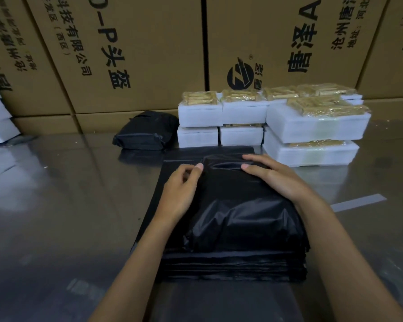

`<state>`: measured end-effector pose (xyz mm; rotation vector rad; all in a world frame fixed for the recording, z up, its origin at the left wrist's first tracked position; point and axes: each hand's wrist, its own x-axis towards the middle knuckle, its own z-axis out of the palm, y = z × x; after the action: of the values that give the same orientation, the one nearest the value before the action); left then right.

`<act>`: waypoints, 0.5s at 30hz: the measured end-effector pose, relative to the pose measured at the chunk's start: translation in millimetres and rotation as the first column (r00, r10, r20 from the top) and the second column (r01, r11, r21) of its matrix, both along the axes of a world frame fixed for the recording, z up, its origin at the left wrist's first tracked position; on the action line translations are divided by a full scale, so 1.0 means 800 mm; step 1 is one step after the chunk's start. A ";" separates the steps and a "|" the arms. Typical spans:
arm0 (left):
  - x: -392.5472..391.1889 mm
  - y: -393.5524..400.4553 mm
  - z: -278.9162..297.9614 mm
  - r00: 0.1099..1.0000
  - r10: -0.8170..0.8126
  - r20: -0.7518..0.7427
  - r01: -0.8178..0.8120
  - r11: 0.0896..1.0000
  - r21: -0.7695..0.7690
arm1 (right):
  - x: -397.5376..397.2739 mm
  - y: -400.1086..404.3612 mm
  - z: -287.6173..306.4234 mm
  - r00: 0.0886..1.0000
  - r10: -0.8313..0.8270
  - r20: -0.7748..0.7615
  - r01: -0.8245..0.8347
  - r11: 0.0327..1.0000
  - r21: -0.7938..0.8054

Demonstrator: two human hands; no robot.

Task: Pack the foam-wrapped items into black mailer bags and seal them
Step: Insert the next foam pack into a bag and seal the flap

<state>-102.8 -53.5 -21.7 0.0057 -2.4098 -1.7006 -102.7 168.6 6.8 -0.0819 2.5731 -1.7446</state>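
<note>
The filled black mailer bag [240, 205] sits on the stack of empty bags [233, 267] right in front of you. Fold its far flap down flat and press along the whole seam, I'd judge. Your left hand [180, 191] pinches the flap's left corner; your right hand [272, 176] lies flat, fingers straight, pressing the top edge, both forearms reaching forward

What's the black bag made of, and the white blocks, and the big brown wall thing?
Black bag: thin glossy plastic film, judging by its shiny crinkles.
White blocks: soft foam wrap, probably; matte and slightly see-through.
Brown wall: stacked cardboard boxes, dull with printed lettering.
</note>
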 end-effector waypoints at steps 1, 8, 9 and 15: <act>0.004 -0.013 0.003 0.998 0.008 0.064 -0.007 1.000 -0.011 | 0.002 -0.001 0.001 1.000 -0.011 -0.008 0.011 1.000 0.004; 0.032 -0.076 0.003 0.926 -0.262 0.272 0.151 0.916 0.371 | 0.020 -0.014 0.032 0.807 -0.205 -0.553 0.426 0.851 0.306; 0.035 -0.074 0.002 0.951 -0.218 0.218 0.126 0.921 0.369 | 0.022 -0.020 0.041 0.772 -0.193 -0.606 0.418 0.872 0.255; 0.043 -0.049 0.003 0.996 -0.036 -0.086 0.061 0.949 0.308 | 0.020 -0.108 0.085 0.910 0.190 -0.368 -0.141 0.978 0.155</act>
<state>-68.2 -92.8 -19.1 -0.0758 -2.0788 -2.0444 -86.5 82.3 74.7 -0.6824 2.8235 -1.6367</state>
